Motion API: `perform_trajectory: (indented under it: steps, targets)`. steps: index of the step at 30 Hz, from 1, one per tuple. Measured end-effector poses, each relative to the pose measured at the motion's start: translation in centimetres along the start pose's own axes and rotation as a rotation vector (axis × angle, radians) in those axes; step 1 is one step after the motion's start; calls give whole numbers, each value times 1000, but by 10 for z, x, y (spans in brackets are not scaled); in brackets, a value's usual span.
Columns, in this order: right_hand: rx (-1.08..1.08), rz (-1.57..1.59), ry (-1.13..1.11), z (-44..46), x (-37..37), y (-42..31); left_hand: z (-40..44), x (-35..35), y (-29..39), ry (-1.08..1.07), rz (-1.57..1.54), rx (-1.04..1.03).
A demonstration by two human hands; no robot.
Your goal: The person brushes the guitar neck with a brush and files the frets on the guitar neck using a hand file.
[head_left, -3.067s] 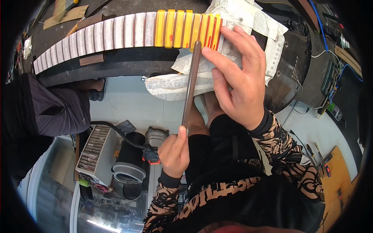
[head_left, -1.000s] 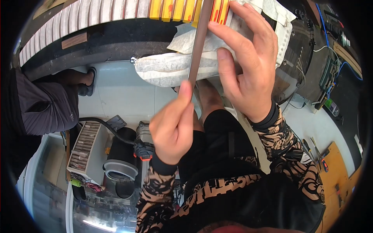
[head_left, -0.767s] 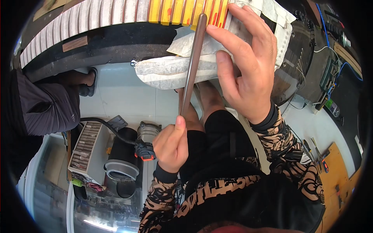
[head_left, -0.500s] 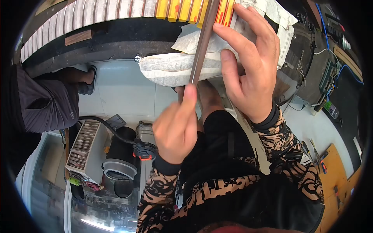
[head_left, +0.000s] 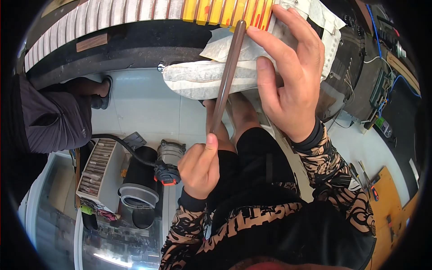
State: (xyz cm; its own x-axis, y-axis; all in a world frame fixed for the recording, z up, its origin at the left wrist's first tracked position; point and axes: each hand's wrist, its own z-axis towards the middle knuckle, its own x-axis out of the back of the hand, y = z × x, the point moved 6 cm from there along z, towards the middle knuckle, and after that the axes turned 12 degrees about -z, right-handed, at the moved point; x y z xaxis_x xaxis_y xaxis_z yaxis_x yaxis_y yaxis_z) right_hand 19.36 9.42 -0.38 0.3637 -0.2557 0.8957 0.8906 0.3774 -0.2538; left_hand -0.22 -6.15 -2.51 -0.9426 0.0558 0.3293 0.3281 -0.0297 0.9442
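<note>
A long brown metal-edged file (head_left: 227, 78) slants upward, its lower end gripped by my left hand (head_left: 199, 166). Its far tip lies at the lower edge of the yellow-taped part (head_left: 216, 11) of a guitar neck, which has red marks on it. My right hand (head_left: 290, 72) is spread, fingertips resting at the right end of the yellow tape. Leftward the neck (head_left: 105, 18) is covered in pale tape between the frets. Masking paper (head_left: 202, 81) wraps the instrument's body under and beside my right hand.
Another person's leg (head_left: 58, 117) is at the left. Below stand a white box of slats (head_left: 101, 171), a black cylinder (head_left: 140, 173) and a hose with a red-black fitting (head_left: 167, 173). Hand tools (head_left: 371, 186) lie lower right; a small wood block (head_left: 92, 42) is on the dark bench.
My left hand has drawn the file down toward me, so its tip shows at the neck's near edge. My right hand stays nearly in place.
</note>
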Motion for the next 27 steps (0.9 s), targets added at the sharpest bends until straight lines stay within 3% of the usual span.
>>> perform_trajectory:
  steps: [6,13,27]
  targets:
    - [-7,20,-12,-3,-1,-1,61,-19,2,109,4,-101]
    - [-13,53,18,0,2,-1,-41,3,-7,14,-39,-36]
    - [-10,48,17,0,1,1,-32,-3,-22,47,-279,61]
